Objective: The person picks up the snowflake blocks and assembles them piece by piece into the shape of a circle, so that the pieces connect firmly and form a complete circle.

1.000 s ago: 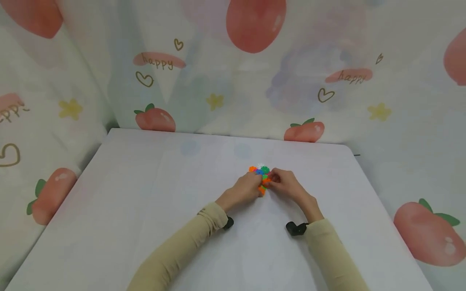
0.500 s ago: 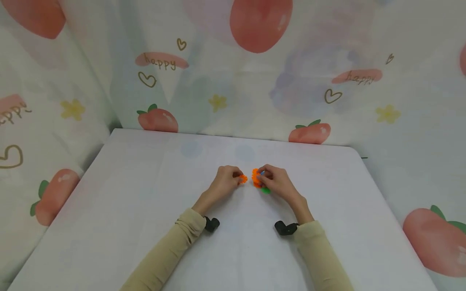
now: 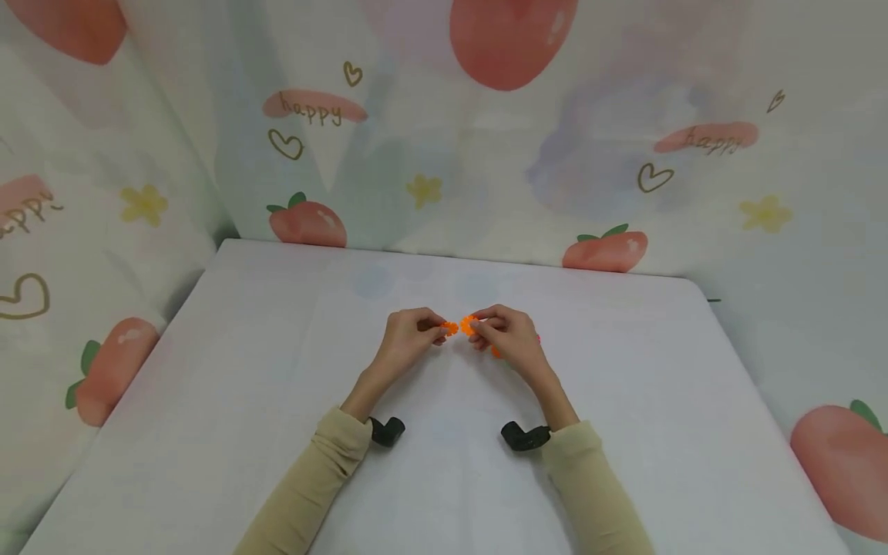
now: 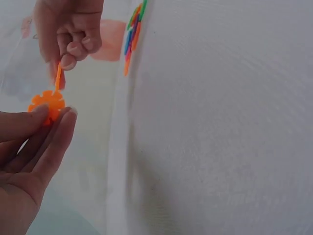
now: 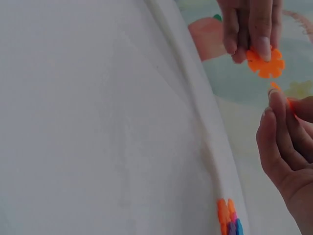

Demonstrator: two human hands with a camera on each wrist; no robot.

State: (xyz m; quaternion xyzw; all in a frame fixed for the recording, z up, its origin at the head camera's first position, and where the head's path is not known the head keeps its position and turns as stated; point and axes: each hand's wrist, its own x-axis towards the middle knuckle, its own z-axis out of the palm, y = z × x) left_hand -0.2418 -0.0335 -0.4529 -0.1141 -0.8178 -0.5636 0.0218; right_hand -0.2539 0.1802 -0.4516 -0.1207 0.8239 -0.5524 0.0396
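My left hand [image 3: 408, 337] pinches an orange notched snowflake building disc [image 4: 47, 105] between thumb and fingers. My right hand [image 3: 512, 333] pinches a second orange snowflake disc [image 3: 469, 324]; the left wrist view shows this disc edge-on [image 4: 59, 77]. Both discs are held above the table, rims facing. A narrow gap lies between them in the right wrist view, while in the left wrist view they seem to meet. On the table behind the right hand lies a small group of coloured snowflake discs [image 4: 134, 36], orange, green, blue and pink, mostly hidden in the head view.
The white table [image 3: 312, 308] reaches out around both hands. A printed cloth [image 3: 486, 154] hangs behind it and along its sides. On each wrist sits a black camera, the left one [image 3: 388, 432] and the right one [image 3: 525, 437].
Both hands were at the coloured pile; the left hand has drawn away leftward with an orange disc. The right hand has picked up another orange disc and moved left, bringing it to the first.
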